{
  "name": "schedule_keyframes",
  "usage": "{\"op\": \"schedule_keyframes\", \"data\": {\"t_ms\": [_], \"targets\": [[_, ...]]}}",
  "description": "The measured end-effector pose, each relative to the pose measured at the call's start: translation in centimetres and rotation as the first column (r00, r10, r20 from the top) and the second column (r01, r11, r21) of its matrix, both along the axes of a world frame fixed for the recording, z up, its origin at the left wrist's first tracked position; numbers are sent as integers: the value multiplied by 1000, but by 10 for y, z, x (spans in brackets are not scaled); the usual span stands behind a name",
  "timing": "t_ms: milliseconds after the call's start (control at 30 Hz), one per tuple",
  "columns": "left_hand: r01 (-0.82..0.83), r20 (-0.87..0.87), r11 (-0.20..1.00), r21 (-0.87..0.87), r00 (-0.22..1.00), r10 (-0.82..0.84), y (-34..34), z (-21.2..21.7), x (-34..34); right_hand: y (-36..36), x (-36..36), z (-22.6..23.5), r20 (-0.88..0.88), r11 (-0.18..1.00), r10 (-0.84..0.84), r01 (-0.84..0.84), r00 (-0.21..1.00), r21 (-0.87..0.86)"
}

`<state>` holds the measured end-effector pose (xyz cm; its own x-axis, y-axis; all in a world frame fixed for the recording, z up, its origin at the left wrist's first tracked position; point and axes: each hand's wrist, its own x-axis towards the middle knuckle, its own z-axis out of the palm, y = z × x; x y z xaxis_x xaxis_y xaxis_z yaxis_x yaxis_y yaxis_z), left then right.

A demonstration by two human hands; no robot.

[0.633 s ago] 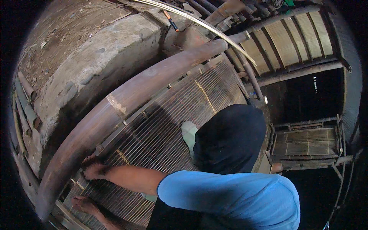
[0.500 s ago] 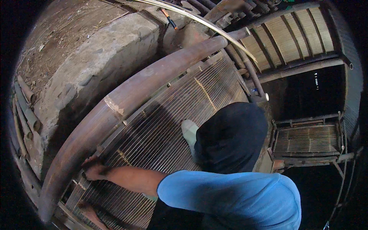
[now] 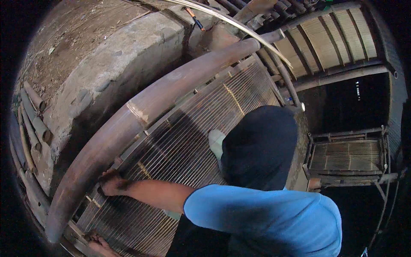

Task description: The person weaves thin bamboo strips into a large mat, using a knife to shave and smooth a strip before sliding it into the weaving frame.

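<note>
A slatted bamboo panel with narrow, closely set strips lies below me, its flat edge rail running beside a thick brown bamboo pole. My right hand, reaching across from the blue sleeve, is closed at that rail, close to the pole. What its fingers hold is hidden. Lower down, at the panel's near left corner, my left hand shows with curled fingers against the edge. Shadow hides whatever may be in it. My light-coloured boot and dark-clad knee are over the slats.
A concrete ledge runs beyond the pole, with an orange-and-black handled tool on it. Cut bamboo lengths lie at the left. Pale long strips arch across the top. Bamboo frames with slats stand at the right.
The whole view has shifted slightly right. My left hand's curled fingers show more clearly at the panel's corner. My right hand stays at the rail.
</note>
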<state>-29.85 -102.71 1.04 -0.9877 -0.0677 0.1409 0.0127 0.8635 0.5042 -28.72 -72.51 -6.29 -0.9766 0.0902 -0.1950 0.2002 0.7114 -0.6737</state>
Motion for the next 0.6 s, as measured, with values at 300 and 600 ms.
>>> {"op": "schedule_keyframes", "data": {"t_ms": [300, 600], "targets": [[-52, -124, 998, -37, 991, 47, 43, 46, 13, 92, 55, 45, -61, 971, 240, -238, 969, 35], [-75, -441, 996, -44, 896, 48, 171, 184, 38, 282, 131, 287, 446, 349, 829, -935, 337, 59]]}}
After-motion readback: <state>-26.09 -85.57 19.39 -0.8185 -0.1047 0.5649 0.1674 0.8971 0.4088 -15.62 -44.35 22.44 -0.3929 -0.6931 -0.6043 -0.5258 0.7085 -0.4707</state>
